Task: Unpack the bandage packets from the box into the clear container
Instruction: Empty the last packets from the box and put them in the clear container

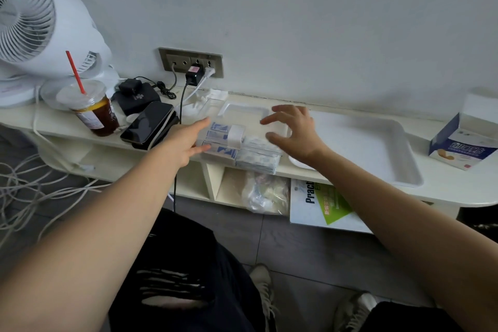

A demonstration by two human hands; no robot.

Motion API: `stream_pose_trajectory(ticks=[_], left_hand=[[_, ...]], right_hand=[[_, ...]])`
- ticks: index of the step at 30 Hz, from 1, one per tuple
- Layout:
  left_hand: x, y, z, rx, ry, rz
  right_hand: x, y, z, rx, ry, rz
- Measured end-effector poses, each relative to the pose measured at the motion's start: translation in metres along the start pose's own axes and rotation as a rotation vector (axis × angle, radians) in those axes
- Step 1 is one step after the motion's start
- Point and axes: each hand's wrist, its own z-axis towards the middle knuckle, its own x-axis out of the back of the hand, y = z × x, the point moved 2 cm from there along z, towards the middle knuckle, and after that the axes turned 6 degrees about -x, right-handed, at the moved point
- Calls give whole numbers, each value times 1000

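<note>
while the right hand [292, 129] hovers spread and empty above the clear container [242, 116], the left hand [188, 145] lies straight-fingered at its left wall, gripping nothing; the bandage packets [256, 158] sit stacked just below the right palm. the box [463, 140] stands well apart beyond the right hand's outer side, so that hand is nearer.

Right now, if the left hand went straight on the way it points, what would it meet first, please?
Most likely the left hand would first meet the side wall of the clear container, with blue-printed packets just inside; depth is unclear.
</note>
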Motion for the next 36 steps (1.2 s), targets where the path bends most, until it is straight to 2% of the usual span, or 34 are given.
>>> stream_pose_trajectory(ticks=[3,5,9,13,18,20,22,26,27,28,31,32,36], left_hand=[[-7,1,-4,-27,50,-17],[-8,1,-5,-51,77,-31],[-12,-9,-9,28,106,47],[-21,-23,-24,252,-105,103],[-34,-23,-35,295,-186,132],[-37,-16,-35,207,-135,167],[-40,-9,-35,2,-101,284],[-37,9,-35,-694,109,1047],[-36,14,-35,-823,109,1127],[-36,17,-34,-899,43,1179],[-38,20,-25,-940,-253,1327],[-38,20,-24,-952,-282,1371],[-42,19,-23,-1065,-220,1533]], right_hand=[[-18,-6,-6,174,-167,-321],[-26,-4,-9,221,-161,-455],[-26,-5,-6,221,-65,-500],[-28,-6,-7,225,-48,-534],[-25,-8,-7,221,-44,-560],[-24,-9,-6,220,-44,-564],[-23,-9,-6,213,-44,-556],[-23,-9,-5,206,-56,-552],[-23,-9,-5,210,-56,-552],[-23,-10,-6,211,-56,-552],[-22,-10,-5,209,-60,-552],[-22,-10,-5,210,-61,-552],[-23,-9,-4,213,-51,-555]])
